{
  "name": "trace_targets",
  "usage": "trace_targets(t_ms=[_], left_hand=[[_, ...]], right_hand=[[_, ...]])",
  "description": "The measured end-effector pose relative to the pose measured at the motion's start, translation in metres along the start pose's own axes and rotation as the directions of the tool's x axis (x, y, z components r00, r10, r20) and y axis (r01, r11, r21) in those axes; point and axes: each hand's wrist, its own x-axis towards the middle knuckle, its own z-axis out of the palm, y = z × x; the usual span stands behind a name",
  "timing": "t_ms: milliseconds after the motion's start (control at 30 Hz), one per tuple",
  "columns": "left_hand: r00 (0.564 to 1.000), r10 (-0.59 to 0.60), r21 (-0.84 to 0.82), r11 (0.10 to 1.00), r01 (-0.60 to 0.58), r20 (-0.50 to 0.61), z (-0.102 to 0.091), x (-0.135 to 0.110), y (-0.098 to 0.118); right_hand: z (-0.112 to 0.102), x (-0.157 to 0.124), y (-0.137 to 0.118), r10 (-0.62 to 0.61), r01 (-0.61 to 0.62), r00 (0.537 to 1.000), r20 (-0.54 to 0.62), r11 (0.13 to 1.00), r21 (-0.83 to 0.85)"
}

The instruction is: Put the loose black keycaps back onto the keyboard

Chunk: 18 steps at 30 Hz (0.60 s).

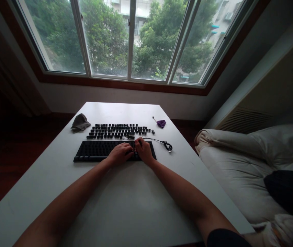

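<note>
A black keyboard (94,150) lies across the white table in the head view, and its keycaps look removed over much of it. My left hand (122,152) rests on its right half, fingers stretched toward the right and lying over the keys. Right beside it, my right hand (143,149) is closed in a pinch above the keyboard. Whatever is between those fingertips is hidden. Behind the keyboard, loose black keycaps (115,129) stand in several rows. A thin wire loop (125,138) lies between the rows and the keyboard.
A coiled black cable (167,146) lies right of the keyboard. Farther back are a purple cloth (161,123) beside a thin stick and, at left, a crumpled grey cloth (80,122). The white table (125,206) stands before a window, with a pale sofa (228,164) to the right.
</note>
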Motion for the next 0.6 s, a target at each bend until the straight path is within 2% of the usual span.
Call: trace_targets(t_ms=[233,333,400,500,600], left_hand=[[0.998,-0.005,-0.001,1.000,0.004,-0.066,-0.001,0.001,0.001],[0.989,-0.091,-0.017,0.996,0.090,-0.117,-0.002,0.002,-0.001],[0.973,-0.179,-0.068,0.983,0.171,-0.147,-0.003,0.003,-0.003],[0.946,-0.291,-0.204,0.944,0.259,-0.146,-0.005,0.004,-0.009],[0.937,-0.330,-0.317,0.906,0.280,-0.116,-0.006,0.004,-0.014]], right_hand=[[0.002,0.000,0.000,0.017,-0.023,0.999,0.048,0.990,0.139],[0.002,0.001,-0.001,0.009,-0.021,0.998,0.061,0.978,0.206],[0.001,0.003,-0.001,0.010,-0.013,1.000,0.017,0.974,0.224],[-0.002,0.004,0.002,-0.006,0.020,0.997,-0.080,0.984,0.174],[-0.002,0.002,0.006,-0.102,0.105,0.989,-0.104,0.994,0.015]])
